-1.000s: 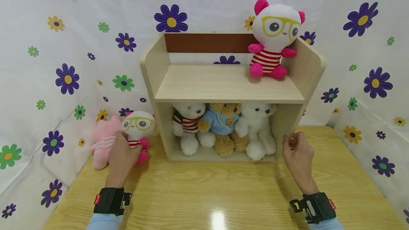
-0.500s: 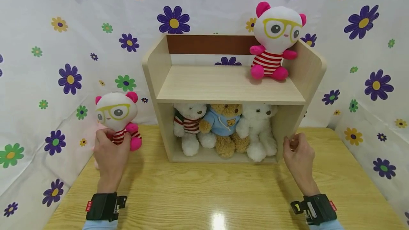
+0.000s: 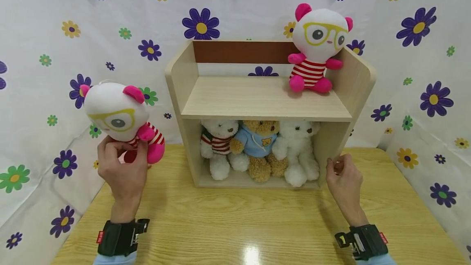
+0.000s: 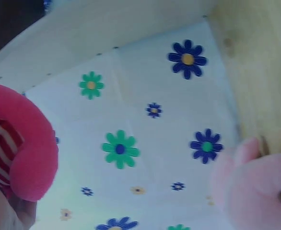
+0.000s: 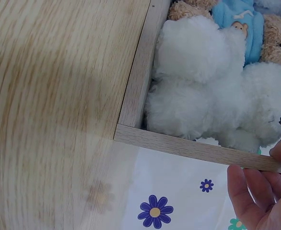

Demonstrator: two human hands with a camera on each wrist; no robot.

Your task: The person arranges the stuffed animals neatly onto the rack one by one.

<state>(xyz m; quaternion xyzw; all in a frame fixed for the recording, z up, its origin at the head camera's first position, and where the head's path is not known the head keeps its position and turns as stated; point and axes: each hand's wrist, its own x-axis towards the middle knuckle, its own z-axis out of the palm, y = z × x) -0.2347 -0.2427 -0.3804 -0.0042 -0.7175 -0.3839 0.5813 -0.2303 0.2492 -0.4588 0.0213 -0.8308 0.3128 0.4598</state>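
Observation:
My left hand grips a panda plush with yellow glasses and a red-striped body, tilted and held up left of the wooden shelf. In the left wrist view its pink limb shows at the left edge. A pale pink plush lies below, mostly hidden by my hand in the head view. My right hand pinches the shelf's right side panel, thumb inside and fingers outside, as the right wrist view shows. A matching panda plush sits at the right of the upper level.
On the lower level sit a white bear in a striped sweater, a brown bear in a blue hoodie and a plain white bear. The shelf stands on a wooden table before a flowered cloth.
My left hand has lifted the panda plush from beside the pink plush, up and to the left, and it has tilted. My right hand stays on the side panel.

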